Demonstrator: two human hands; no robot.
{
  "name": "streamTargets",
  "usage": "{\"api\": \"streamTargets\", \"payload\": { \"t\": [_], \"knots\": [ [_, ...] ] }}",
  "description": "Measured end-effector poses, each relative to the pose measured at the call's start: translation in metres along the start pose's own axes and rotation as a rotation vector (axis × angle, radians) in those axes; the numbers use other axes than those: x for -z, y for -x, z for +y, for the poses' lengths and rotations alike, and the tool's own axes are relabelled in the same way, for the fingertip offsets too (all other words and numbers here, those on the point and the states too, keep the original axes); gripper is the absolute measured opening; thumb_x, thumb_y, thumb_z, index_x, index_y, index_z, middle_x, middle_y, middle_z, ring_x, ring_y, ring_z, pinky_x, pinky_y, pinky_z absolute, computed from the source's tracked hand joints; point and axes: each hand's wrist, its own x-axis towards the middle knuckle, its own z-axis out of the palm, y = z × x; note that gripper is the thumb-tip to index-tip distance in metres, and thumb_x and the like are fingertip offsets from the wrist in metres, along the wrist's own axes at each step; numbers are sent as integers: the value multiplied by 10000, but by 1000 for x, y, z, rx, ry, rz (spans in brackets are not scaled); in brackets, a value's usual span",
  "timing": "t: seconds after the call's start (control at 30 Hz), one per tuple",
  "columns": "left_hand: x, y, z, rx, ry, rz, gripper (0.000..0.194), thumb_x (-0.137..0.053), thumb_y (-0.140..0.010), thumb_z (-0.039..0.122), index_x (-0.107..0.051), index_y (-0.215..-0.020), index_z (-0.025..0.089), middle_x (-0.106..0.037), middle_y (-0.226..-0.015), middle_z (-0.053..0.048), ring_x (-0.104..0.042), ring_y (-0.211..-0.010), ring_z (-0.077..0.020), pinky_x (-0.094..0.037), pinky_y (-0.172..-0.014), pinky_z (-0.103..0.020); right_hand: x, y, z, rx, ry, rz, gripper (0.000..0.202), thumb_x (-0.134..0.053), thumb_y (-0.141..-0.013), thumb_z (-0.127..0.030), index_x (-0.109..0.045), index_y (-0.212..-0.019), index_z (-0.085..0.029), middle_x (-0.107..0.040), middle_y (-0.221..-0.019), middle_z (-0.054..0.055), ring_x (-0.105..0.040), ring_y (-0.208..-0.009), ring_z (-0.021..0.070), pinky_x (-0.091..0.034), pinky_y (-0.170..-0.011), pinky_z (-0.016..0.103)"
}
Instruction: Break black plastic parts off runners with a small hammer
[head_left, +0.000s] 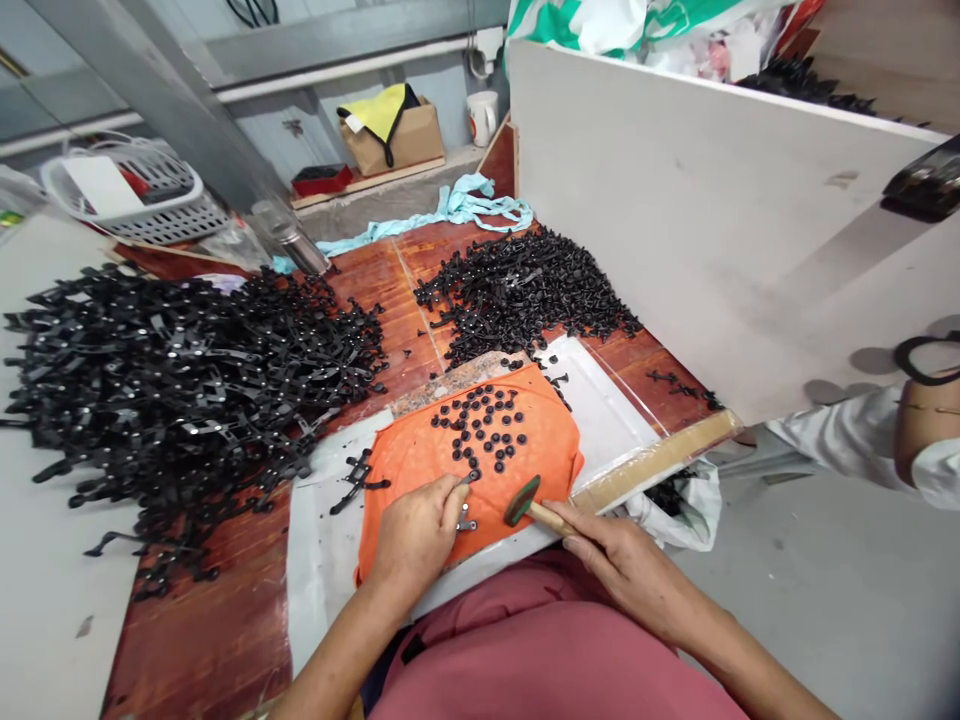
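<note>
My left hand is closed in a pinch on a small black part with a round end, low over an orange cloth. Just below its fingers lies a black piece with shiny metal dots. My right hand grips the wooden handle of a small hammer, whose dark green head rests on or hovers over the cloth; I cannot tell which. Several round black caps are scattered on the cloth beyond both hands. A few black linked parts lie left of the cloth.
A large heap of black linked parts covers the left of the wooden table. Another heap of small black pieces stands behind the cloth. A pale panel walls off the right. Another person's arm shows at the far right.
</note>
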Motion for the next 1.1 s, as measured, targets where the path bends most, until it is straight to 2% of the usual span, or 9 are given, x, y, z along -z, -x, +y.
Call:
{"api": "streamTargets", "payload": {
  "t": [0.13,0.2,0.33,0.47,0.6,0.73,0.87,1.03,1.1],
  "knots": [
    [4,-3,3,4,-45,2,367,-368,-1013,337,-669,-841,215,-757,-806,-50,-704,-790,-206,-336,-662,-268,6,1,-2,13,70,-11,416,-387,-1092,-389,-478,-1485,-491,-622,-1447,-66,-692,-1185,208,-546,-982,323],
    [6,-4,3,-7,-55,-1,367,-378,-1012,332,-674,-830,214,-758,-794,-48,-704,-775,-200,-329,-654,-264,9,1,-3,28,107,-11,423,-388,-1093,-377,-462,-1491,-499,-600,-1470,-72,-673,-1219,209,-536,-1003,326],
    [10,-6,2,-37,-130,-1,377,-393,-1011,342,-666,-784,214,-743,-746,-43,-689,-734,-195,-286,-618,-270,14,-2,-9,88,169,96,460,-384,-1095,-312,-422,-1530,-456,-577,-1498,-41,-636,-1271,201,-506,-1050,331],
    [12,-6,0,-51,-168,1,370,-407,-1008,341,-669,-776,219,-740,-741,-37,-671,-713,-185,-264,-604,-270,14,-13,-22,159,316,201,481,-412,-1082,-268,-420,-1546,-390,-714,-1313,33,-733,-1042,202,-560,-919,323],
    [11,-7,-1,-53,-114,-5,353,-416,-1004,336,-694,-817,224,-740,-730,-33,-661,-686,-176,-269,-598,-265,5,-30,-29,272,441,287,492,-403,-1071,-247,-406,-1562,-281,-758,-1098,88,-730,-893,211,-557,-799,308],
    [9,-9,-4,-76,-63,0,376,-412,-1006,347,-692,-794,212,-722,-695,-33,-636,-638,-164,-273,-594,-265,-2,-42,-28,241,656,216,475,-423,-1050,-231,-468,-1522,-258,-713,-835,46,-684,-688,194,-494,-628,263],
    [8,-10,-6,-90,-5,-12,370,-411,-1001,344,-694,-802,212,-717,-694,-29,-636,-644,-164,-273,-597,-261,-3,-43,-28,275,644,254,508,-379,-1062,-226,-389,-1568,-251,-708,-891,54,-683,-758,188,-493,-684,262],
    [5,-11,-8,-79,23,-13,393,-395,-1003,369,-694,-798,216,-706,-672,-28,-604,-606,-165,-261,-586,-261,-5,-44,-30,209,741,186,497,-410,-1039,-217,-463,-1530,-276,-683,-786,31,-653,-620,186,-452,-583,268],
    [5,-11,-9,-74,20,-13,384,-402,-998,353,-689,-784,213,-705,-670,-30,-602,-607,-161,-264,-590,-259,-4,-44,-30,211,707,210,512,-395,-1050,-229,-416,-1559,-273,-701,-846,47,-675,-688,195,-473,-628,272]
  ]
}}
